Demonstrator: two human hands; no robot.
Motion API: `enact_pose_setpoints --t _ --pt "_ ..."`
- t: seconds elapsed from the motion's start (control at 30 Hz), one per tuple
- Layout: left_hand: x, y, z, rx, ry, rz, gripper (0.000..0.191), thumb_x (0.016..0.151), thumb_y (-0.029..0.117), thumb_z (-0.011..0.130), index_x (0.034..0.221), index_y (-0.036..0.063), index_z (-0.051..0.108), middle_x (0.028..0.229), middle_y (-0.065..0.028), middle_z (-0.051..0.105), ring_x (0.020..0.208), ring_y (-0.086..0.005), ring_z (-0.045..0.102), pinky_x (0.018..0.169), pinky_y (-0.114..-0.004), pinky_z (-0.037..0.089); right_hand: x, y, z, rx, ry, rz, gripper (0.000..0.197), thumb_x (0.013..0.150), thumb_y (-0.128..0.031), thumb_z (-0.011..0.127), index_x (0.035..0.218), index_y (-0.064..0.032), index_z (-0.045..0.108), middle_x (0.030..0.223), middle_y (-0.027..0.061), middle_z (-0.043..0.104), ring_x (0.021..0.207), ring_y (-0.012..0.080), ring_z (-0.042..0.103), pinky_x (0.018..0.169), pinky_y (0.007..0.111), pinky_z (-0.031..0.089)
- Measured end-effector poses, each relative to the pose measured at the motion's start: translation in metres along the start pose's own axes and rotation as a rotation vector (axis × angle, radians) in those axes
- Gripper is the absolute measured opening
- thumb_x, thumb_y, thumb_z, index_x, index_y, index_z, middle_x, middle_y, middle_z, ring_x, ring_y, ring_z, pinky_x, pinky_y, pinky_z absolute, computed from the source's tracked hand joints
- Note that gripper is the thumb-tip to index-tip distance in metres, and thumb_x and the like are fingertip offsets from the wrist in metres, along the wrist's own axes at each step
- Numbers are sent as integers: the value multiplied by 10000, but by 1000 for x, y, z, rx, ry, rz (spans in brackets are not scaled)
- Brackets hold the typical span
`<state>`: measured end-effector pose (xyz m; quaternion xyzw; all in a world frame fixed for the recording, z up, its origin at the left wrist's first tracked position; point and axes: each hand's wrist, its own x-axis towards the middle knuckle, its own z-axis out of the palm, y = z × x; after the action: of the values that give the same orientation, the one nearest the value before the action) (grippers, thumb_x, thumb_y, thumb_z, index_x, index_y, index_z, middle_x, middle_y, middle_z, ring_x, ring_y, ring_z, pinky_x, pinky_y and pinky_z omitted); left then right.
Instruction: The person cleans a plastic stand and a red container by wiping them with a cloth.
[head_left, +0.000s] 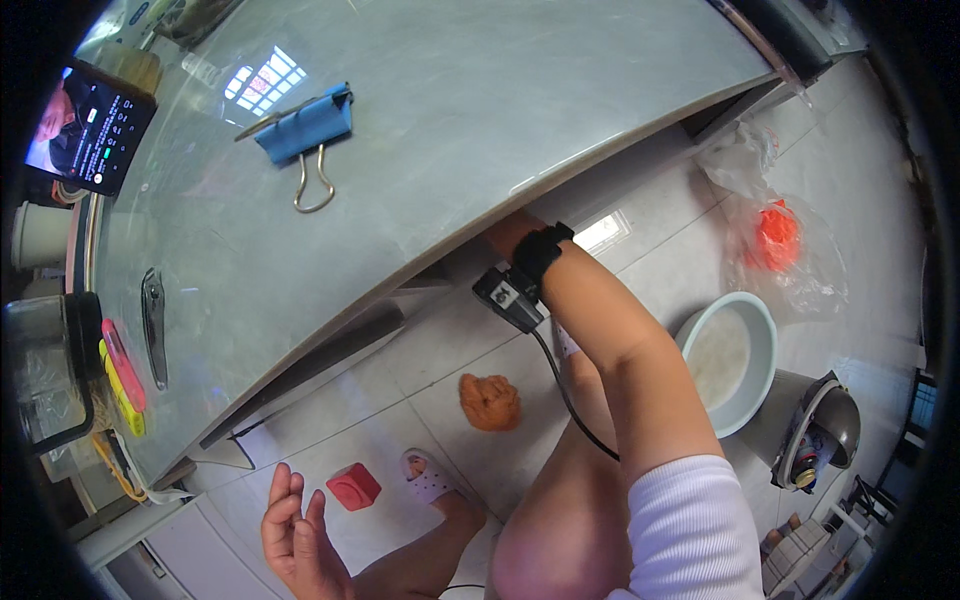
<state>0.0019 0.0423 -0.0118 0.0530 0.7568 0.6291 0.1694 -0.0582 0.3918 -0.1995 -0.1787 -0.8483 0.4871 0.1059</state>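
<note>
My right arm reaches beneath the table edge. Only the back part of my right hand (514, 229) shows there; its fingers are hidden, so what it touches is unseen. A black strap (540, 253) with a cabled black device (510, 300) is around that wrist. Low in the view, my left hand (296, 529) is raised, fingers loosely bent, with nothing in it. Beyond it on the floor sits a red box (354, 486). On the grey tabletop (420, 150) lie a large blue binder clip (306, 131), a nail clipper (154, 326), a pink pen (124, 364) and a yellow highlighter (121, 388).
A lit phone (90, 127) stands at the table's left end, near a clear container (49, 367). An orange-brown fibrous clump (490, 403) lies on the tiles. Rightward are a pale basin (765, 352), a bin (776, 420) and a clear plastic bag (821, 274) holding something orange.
</note>
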Motion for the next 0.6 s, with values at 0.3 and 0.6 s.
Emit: enact_pose_setpoints --t 0.3,0.6 --pt "-2 1 -4 12 -7 22 262 895 125 509 1108 -28 517 1335 -238 366 1213 -311 411 995 -461 338 6 5 4 -14 -22 4 493 751 -225 637 1178 -44 468 1090 167 529 1002 293 498 847 364 422" --pt "-12 8 -11 48 21 28 253 896 177 479 1100 30 515 1363 -180 362 1220 -228 406 979 -370 350 11 8 -5 -32 -72 33 385 780 -204 610 1110 -29 522 983 145 568 896 253 533 776 336 449"
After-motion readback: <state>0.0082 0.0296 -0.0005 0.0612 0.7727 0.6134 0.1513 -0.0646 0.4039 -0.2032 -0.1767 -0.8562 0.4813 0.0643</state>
